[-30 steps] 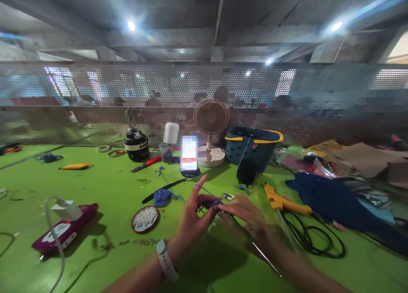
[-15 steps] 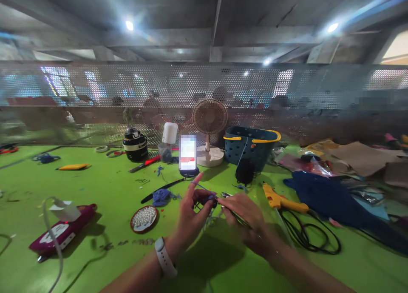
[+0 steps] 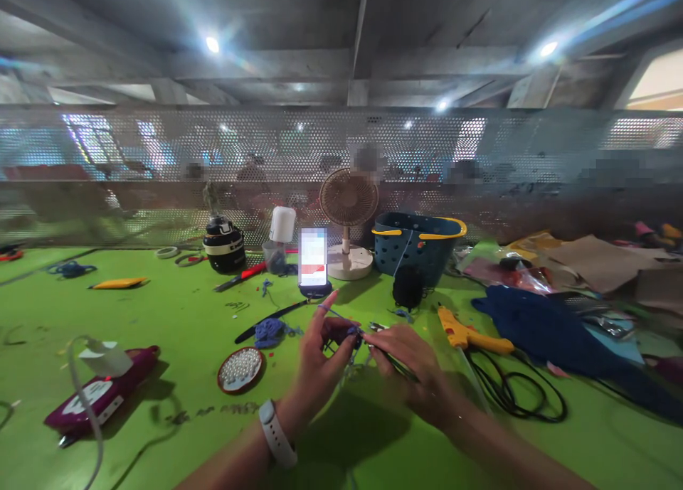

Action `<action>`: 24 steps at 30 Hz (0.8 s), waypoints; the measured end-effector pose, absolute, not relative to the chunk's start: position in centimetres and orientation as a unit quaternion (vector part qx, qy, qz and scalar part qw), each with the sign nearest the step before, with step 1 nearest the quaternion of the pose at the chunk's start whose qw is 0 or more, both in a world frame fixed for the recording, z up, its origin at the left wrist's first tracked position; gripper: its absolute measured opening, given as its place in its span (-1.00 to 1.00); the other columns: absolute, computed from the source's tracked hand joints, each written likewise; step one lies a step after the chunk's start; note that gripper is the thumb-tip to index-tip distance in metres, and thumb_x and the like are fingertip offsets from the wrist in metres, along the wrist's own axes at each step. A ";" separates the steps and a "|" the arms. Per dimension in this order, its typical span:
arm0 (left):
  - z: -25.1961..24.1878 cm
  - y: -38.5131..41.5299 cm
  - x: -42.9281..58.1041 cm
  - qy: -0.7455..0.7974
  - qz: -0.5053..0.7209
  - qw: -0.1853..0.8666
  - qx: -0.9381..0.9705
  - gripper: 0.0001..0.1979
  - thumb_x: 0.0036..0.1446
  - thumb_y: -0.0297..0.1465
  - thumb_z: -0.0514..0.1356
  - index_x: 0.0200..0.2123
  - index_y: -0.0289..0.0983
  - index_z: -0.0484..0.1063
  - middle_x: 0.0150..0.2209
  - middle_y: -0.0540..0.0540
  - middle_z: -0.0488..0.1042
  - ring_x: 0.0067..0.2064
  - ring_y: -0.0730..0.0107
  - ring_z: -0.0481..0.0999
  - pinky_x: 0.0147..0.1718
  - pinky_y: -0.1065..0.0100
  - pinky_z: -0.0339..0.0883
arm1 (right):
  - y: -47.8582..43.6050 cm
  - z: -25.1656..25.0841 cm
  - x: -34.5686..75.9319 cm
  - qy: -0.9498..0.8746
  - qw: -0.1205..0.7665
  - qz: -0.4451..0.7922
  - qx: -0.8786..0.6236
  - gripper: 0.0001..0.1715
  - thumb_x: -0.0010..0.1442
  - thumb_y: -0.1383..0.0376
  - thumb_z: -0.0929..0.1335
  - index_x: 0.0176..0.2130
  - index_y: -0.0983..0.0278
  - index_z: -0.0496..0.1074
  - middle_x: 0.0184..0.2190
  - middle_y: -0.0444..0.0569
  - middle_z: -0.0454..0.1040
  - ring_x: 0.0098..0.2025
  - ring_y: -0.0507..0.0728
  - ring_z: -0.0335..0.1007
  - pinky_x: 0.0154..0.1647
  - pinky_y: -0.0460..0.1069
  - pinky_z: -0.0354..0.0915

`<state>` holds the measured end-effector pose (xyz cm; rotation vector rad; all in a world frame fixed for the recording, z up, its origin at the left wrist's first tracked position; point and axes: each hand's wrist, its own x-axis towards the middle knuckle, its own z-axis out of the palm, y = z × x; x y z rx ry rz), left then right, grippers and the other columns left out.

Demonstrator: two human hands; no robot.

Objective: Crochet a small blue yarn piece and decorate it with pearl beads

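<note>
so there's one small piece of purple-blue yarn work (image 3: 351,331), held up over the green surface (image 3: 184,333), roughly mid-view. the left hand (image 3: 320,355) has a narrow grip on it, thumb against fingers, one strand of yarn (image 3: 335,311) running off the raised index finger. the right hand (image 3: 408,358) has its grip closed around one thin tool (image 3: 401,367), fingertips right beside the piece.

close by on the left: one bundle of blue yarn (image 3: 268,332) and one dish (image 3: 232,390) of white beads (image 3: 241,368), way too many to count. on the right, one yellow glue gun (image 3: 474,338). further back: one phone (image 3: 312,255), one fan (image 3: 349,197), one basket (image 3: 385,254) with one black ball (image 3: 407,287) in front.

compared to a second ago, the tool's long shaft no longer sticks out past the right hand; only a short bit shows now. everything on the surface stayed put.

the yarn piece is mostly hidden by fingers, the phone screen's blurred, and both forearms are cut off at the bottom.
</note>
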<state>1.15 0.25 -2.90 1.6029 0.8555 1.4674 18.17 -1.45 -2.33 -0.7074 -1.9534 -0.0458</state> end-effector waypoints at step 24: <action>-2.3 -0.3 1.7 0.340 0.622 0.443 0.549 0.01 0.01 -0.49 0.30 0.33 0.05 -0.31 -0.19 -0.01 0.34 -0.23 0.36 0.53 -0.36 0.39 0.44 | -1.3 -2.2 18.0 -0.796 0.527 -0.068 -0.289 -0.75 0.22 0.38 0.37 -0.08 0.19 0.51 -0.34 -0.07 0.61 -0.34 0.10 0.51 -0.32 0.01 0.37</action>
